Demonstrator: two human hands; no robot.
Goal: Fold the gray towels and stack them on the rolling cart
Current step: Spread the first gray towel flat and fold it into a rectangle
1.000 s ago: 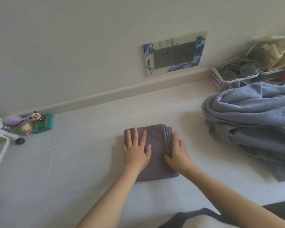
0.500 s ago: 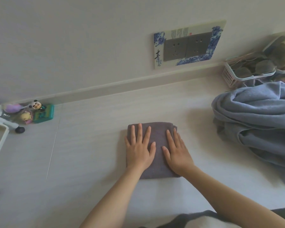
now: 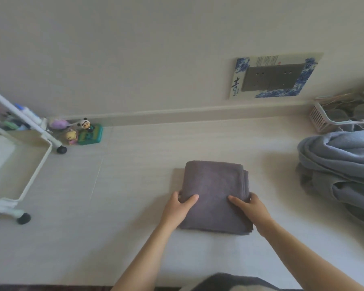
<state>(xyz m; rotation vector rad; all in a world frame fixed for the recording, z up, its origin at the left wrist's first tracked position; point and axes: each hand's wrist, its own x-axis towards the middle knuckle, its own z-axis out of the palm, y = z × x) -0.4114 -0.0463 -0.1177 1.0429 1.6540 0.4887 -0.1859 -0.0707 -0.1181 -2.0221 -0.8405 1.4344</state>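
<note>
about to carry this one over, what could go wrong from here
The folded towel is gripped only at its near edges by the left hand and right hand; its loose layers on the right could splay open when lifted. The rolling cart sits on wheels and might roll if bumped.

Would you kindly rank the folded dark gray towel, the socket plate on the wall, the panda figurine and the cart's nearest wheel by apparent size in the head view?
1. Folded dark gray towel, though it lies nearest the camera.
2. Socket plate.
3 and 4. Panda figurine and cart wheel look alike; no ranking.
</note>
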